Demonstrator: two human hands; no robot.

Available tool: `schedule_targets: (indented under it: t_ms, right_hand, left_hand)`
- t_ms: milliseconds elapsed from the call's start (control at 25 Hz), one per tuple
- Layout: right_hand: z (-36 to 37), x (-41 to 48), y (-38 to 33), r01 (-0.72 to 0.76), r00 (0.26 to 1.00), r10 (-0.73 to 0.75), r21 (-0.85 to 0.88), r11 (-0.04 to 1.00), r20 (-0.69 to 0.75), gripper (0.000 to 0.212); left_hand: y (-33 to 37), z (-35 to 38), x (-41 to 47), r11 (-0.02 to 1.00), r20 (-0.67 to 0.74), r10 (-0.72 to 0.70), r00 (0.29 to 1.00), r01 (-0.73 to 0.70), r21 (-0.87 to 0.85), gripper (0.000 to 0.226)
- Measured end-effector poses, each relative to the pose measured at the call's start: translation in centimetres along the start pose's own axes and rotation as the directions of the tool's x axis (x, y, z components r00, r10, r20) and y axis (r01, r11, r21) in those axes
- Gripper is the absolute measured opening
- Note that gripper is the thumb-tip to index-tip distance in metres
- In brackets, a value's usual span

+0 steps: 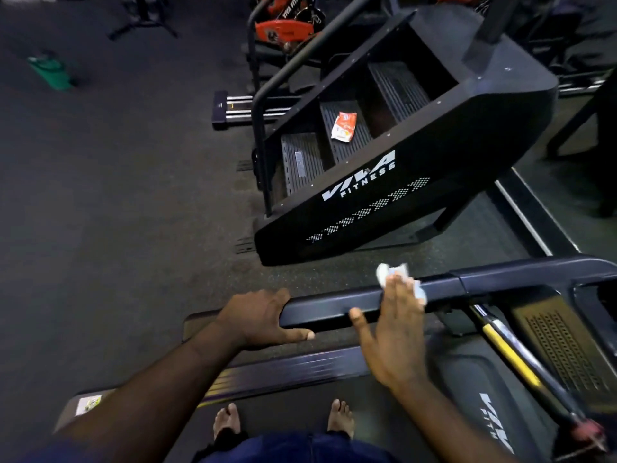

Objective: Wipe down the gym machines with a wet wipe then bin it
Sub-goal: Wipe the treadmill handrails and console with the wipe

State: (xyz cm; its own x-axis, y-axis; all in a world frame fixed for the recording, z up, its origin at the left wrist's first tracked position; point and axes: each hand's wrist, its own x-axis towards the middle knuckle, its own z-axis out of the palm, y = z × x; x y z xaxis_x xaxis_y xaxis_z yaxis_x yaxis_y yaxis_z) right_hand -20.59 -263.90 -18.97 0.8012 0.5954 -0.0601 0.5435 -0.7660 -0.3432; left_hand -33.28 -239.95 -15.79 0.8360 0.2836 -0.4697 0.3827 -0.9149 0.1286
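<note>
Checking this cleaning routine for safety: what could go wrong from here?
The right hand presses the wipe on the rail with flat fingers, so it may slide off and drop. Bare feet on the treadmill could slip on drips. The packet on the stepper may get left behind.

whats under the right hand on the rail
A white wipe, pressed on the rail by the right hand. Only its edges show; the hand covers the rest.
</note>
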Motion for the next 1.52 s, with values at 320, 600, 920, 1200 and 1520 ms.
schedule_targets:
  t_ms: [320,600,920,1200,1520]
  right_hand:
    - [1.5,-2.2,-7.5,0.335,0.929,-0.309,-0.104,0.937,0.204,0.096]
    - [6.0,-4.9,-21.5,0.072,0.987,-0.068,-0.021,0.997,0.148,0.105]
    - [3.5,-3.6,-17.9,0.048,0.987,-0.032,-0.095,0.994,0.160,0.091]
    - [4.9,-6.4,-27.5,0.428,0.810,-0.363,-0.040,0.903,0.461,0.096]
    - [5.1,-2.6,-23.6,0.348,0.871,-0.310,-0.032,0.937,0.381,0.099]
  left_hand:
    - [-8.8,0.4,-2.6,0.954,0.120,0.114,0.986,-0.075,-0.289,0.088]
    - [-12.9,2.9,-2.6,0.084,0.159,-0.185,0.970,0.177,-0.981,0.099]
    - [-14.0,5.8,-4.1,-0.563,0.447,-0.141,0.883,0.299,-0.770,0.112]
    - [-14.9,6.5,-3.0,-0.604,0.492,-0.117,0.863,0.332,-0.725,0.134]
    - [-14.7,5.4,-1.0,-0.559,0.543,-0.118,0.831,0.396,-0.729,0.116]
